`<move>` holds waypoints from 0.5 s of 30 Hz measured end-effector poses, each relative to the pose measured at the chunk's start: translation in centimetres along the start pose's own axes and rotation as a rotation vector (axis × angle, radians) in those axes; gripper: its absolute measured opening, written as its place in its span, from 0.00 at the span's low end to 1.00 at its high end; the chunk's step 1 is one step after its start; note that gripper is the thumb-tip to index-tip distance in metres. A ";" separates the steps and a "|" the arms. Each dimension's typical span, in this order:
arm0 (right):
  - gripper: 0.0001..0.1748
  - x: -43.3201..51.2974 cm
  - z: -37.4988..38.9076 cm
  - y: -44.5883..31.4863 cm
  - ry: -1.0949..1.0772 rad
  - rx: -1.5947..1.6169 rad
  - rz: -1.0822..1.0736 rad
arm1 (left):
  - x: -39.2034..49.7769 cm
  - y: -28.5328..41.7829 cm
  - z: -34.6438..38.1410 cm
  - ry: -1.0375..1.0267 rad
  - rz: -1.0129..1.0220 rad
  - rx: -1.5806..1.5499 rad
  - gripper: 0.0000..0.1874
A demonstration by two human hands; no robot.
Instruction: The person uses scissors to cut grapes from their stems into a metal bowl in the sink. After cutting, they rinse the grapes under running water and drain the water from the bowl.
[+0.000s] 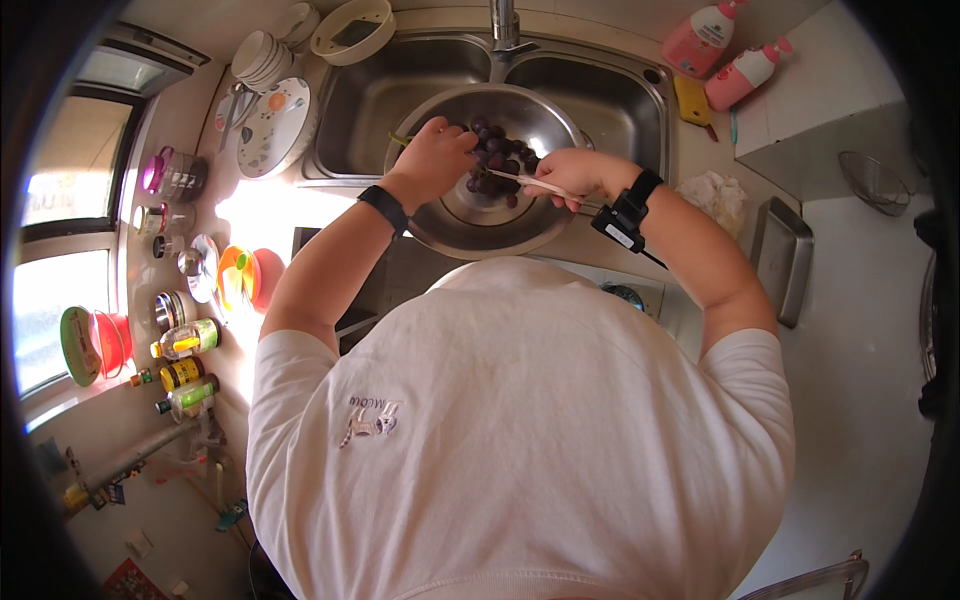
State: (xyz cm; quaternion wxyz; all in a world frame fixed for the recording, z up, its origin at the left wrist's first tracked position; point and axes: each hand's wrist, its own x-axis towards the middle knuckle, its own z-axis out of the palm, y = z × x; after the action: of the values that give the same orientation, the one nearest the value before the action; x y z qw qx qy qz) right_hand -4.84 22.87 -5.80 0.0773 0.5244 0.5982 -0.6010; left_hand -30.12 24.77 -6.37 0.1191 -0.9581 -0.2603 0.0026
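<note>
A large stainless steel bowl (450,232) sits over the front of the double sink (592,82). Inside it is a bunch of dark purple grapes (495,146). My left hand (437,159) grips the bunch from the left, its fingers hiding part of it. A bit of green stem (400,139) pokes out beside that hand. In my right hand (574,176) is a pair of scissors with pale pink handles (551,187). The blades point left among the grapes; whether they touch a stem is too small to tell.
A faucet (504,26) rises behind the bowl. Stacked bowls (262,60), patterned plates (274,127) and a white basin (352,49) stand left of the sink. Two pink pump bottles (701,37), a yellow sponge (691,100) and a metal tray (782,262) are on the right.
</note>
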 end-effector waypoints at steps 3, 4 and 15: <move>0.21 0.6 0.4 0.2 0.033 0.016 0.012 | -0.3 0.0 0.0 -0.016 -0.013 -0.019 0.09; 0.21 0.7 0.6 0.2 0.036 0.029 0.013 | -0.3 0.0 0.0 -0.023 -0.017 -0.031 0.08; 0.25 1.0 1.2 -0.7 0.044 -0.064 0.008 | -0.4 -0.2 0.3 -0.021 -0.049 -0.030 0.07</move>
State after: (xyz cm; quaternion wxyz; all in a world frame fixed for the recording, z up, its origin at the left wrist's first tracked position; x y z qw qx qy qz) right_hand -6.44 22.60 -6.36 0.0834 0.5368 0.6168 -0.5696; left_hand -30.62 24.77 -6.65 0.1021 -0.9531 -0.2847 0.0058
